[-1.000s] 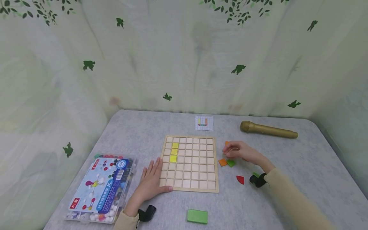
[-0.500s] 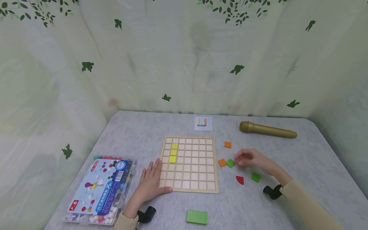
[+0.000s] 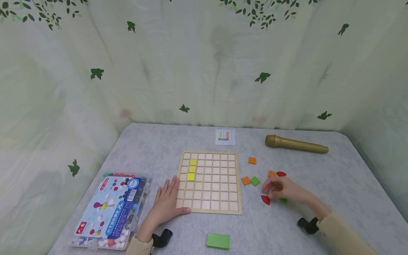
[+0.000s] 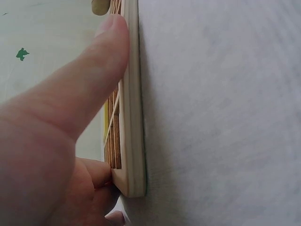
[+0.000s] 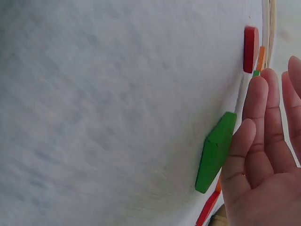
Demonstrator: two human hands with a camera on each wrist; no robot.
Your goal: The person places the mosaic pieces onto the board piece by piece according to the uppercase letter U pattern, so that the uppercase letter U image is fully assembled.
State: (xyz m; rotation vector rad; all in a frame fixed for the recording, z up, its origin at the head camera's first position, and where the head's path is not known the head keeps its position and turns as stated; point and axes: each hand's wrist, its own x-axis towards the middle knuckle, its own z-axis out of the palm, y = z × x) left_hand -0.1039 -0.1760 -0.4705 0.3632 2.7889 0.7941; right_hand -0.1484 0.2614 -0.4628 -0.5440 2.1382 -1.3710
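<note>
My left hand (image 3: 167, 202) rests on the left edge of a wooden grid board (image 3: 216, 187), fingers spread and thumb over the near rim. Up close in the left wrist view, the thumb (image 4: 101, 56) lies along the board's frame. Three yellow square tiles (image 3: 191, 169) fill part of one column. Right of the board, my right hand (image 3: 287, 189) hovers low with loosely bent fingers, and no piece shows in it. Beneath and around it lie a green tile (image 5: 216, 153), a red quarter-circle piece (image 3: 265, 200), another red piece (image 3: 281, 174) and an orange tile (image 3: 272, 173).
Between board and right hand lie an orange tile (image 3: 245, 180) and a green tile (image 3: 255, 181), with another orange tile (image 3: 252, 160) farther back. A pattern card (image 3: 225, 137), gold microphone-shaped stick (image 3: 296, 143), green block (image 3: 218, 241) and molecule-model box (image 3: 106, 209) surround the board.
My right hand has moved right and towards me from the orange tiles beside the board, uncovering pieces there and now partly covering a green tile. My left hand has stayed put.
</note>
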